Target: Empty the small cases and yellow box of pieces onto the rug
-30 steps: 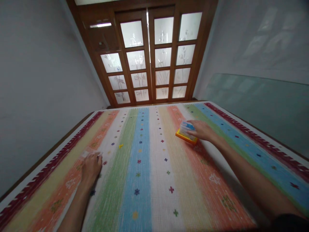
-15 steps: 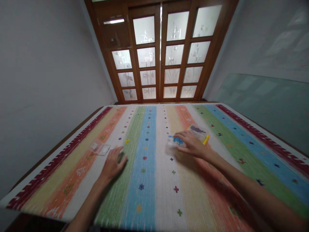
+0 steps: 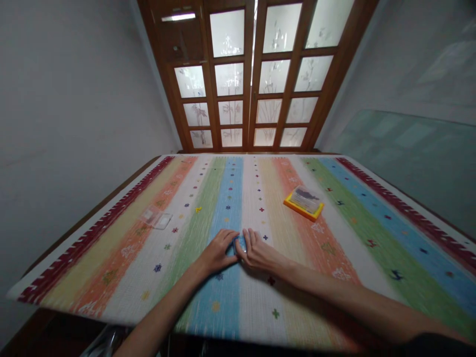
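Observation:
My left hand [image 3: 218, 251] and my right hand [image 3: 258, 252] meet at the middle of the striped cloth [image 3: 208, 277], fingers curled around a small clear packet with blue pieces [image 3: 240, 243]. Most of the packet is hidden between the fingers. To the right and farther away lies an orange-edged box with a clear lid [image 3: 304, 203]. A small clear plastic lid or case [image 3: 156, 217] rests on the cloth to the left.
The cloth covers a wooden table [image 3: 92, 208] whose near edge is just below my arms. Wooden doors with frosted panes [image 3: 253, 74] stand behind the table. A glass sheet [image 3: 409, 153] leans on the right wall.
My right hand carried the blue packet from the orange box toward me to the centre. My left hand left the clear case and joined it. The view shifted.

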Motion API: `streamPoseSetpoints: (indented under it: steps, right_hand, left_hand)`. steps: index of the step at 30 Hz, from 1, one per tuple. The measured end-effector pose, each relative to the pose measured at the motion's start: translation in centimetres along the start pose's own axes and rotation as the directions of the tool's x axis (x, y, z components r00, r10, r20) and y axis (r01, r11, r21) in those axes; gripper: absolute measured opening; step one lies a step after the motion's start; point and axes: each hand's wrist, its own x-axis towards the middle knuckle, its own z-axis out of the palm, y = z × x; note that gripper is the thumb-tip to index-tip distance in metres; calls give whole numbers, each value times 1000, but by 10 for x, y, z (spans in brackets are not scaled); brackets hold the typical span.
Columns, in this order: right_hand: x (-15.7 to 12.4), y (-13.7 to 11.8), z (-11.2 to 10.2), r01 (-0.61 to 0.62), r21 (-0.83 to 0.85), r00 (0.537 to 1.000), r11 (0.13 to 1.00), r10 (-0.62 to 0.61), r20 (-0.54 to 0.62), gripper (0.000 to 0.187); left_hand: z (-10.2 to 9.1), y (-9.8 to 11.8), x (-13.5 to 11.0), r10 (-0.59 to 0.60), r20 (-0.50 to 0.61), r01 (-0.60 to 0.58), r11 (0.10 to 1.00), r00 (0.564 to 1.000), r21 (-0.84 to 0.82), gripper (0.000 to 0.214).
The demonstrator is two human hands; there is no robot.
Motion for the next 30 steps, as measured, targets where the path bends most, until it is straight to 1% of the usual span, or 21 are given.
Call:
streamPoseSetpoints:
  steps: [3, 6, 9, 13, 16, 20, 23, 25, 27, 28, 30]
  right_hand:
    - [5, -7, 0, -28, -9, 999, 1000, 28, 23, 39]
    - [8, -8, -1, -47, -5, 998, 999, 47, 38, 39]
    - [9, -6, -2, -38, -11, 998, 999, 39, 43, 39]
    - [9, 2, -8, -15, -34, 997, 999, 18, 79, 38]
    - [10, 5, -10, -9, -22, 997, 1000, 11, 76, 39]
    - [14, -2, -8, -41, -19, 996, 999, 43, 82, 35]
    - [17, -4, -9, -63, 16, 994, 998, 62, 93, 35]
    - [16, 2, -14, -65, 95, 994, 993, 57, 92, 36]
    - [12, 16, -21, -84, 249, 994, 965, 65, 84, 40]
    - [9, 25, -24, -104, 358, 994, 928, 81, 80, 43]
    - [3, 44, -26, -177, 580, 982, 795, 178, 55, 43]
  left_hand:
    - [2, -3, 0, -18, -7, 18, 999, 1000, -37, 56]
    - [2, -4, 1, -34, -32, 32, 997, 999, -70, 54]
    - [1, -4, 2, -45, -54, 39, 994, 998, -102, 53]
    - [-1, -4, 5, -93, -42, 86, 986, 995, -139, 51]
    - [-3, -4, 6, -105, -37, 98, 983, 994, -156, 50]
    - [-2, -5, 6, -109, -53, 97, 978, 993, -184, 51]
    - [0, -3, 6, -122, -56, 109, 975, 991, -196, 56]
    - [-1, 0, 5, -157, -61, 141, 968, 986, -207, 58]
    - [-3, 3, 4, -212, -56, 191, 949, 976, -252, 61]
    - [-4, 5, 3, -239, -44, 215, 930, 970, -298, 64]
    - [-8, 9, 2, -277, -14, 245, 871, 961, -426, 74]
